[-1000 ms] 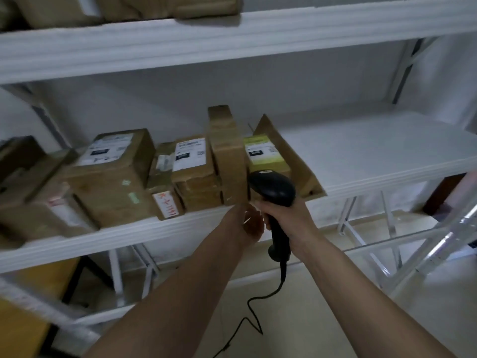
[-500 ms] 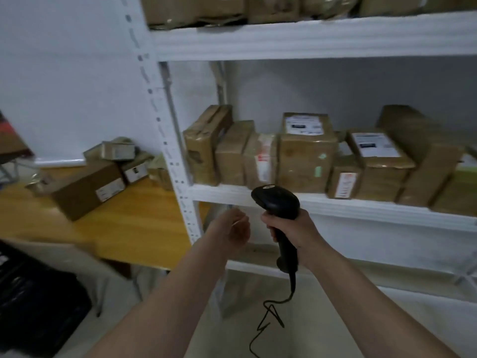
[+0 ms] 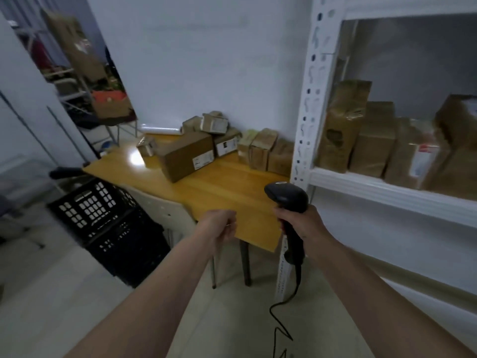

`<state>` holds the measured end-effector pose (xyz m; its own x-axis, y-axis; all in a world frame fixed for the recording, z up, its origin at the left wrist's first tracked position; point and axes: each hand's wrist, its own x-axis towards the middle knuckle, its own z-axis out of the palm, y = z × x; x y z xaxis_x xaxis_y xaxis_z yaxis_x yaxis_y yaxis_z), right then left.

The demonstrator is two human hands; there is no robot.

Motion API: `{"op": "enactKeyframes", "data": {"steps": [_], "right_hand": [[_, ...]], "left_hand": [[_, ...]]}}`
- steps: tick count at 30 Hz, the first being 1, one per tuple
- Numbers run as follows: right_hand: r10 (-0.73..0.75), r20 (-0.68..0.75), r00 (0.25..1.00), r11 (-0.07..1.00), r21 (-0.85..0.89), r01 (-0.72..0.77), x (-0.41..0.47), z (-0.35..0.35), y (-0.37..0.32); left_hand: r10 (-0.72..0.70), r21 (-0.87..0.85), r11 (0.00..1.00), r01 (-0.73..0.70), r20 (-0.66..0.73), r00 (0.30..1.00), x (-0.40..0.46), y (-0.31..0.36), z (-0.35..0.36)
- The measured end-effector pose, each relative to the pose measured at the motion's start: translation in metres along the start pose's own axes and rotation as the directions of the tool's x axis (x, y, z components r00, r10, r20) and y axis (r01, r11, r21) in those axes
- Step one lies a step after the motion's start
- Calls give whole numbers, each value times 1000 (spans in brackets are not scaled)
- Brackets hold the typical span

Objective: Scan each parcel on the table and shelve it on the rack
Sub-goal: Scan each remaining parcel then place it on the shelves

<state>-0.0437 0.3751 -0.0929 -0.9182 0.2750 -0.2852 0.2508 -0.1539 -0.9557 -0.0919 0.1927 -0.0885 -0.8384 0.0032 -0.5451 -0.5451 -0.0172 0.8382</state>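
**Scanner held at the table's near edge, parcels waiting beyond**

Head view: one black scanner [image 3: 286, 200] is gripped by the right hand [image 3: 300, 222], fingers wrapped round its handle, its cord hanging down below the wrist. The left hand [image 3: 222, 224] is seen loosely curled with nothing in it, just left of the right hand and apart from it. Both hands are held over the near edge of one wooden table [image 3: 232, 187]. Beyond the hands, about eight parcels [image 3: 187, 157] are counted along the table's far side against the wall; blur prevents a firmer count. A bare strip of tabletop is left between hands and parcels. Right of the right hand, one white rack [image 3: 304, 125] is seen, with four or more shelved parcels [image 3: 371, 140] standing on it. Left of the left hand, one black crate [image 3: 103, 218] is set beside a pale chair [image 3: 165, 213].
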Motion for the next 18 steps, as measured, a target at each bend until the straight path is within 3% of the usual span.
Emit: {"op": "enactKeyframes", "data": {"steps": [10, 18], "right_hand": [[31, 58, 998, 1000, -4, -31, 76, 76, 0], [71, 104, 992, 997, 22, -73, 164, 119, -24]], "left_hand": [[2, 1, 1000, -2, -13, 1000, 60, 30, -46], [14, 98, 995, -10, -36, 999, 157, 98, -45]]}}
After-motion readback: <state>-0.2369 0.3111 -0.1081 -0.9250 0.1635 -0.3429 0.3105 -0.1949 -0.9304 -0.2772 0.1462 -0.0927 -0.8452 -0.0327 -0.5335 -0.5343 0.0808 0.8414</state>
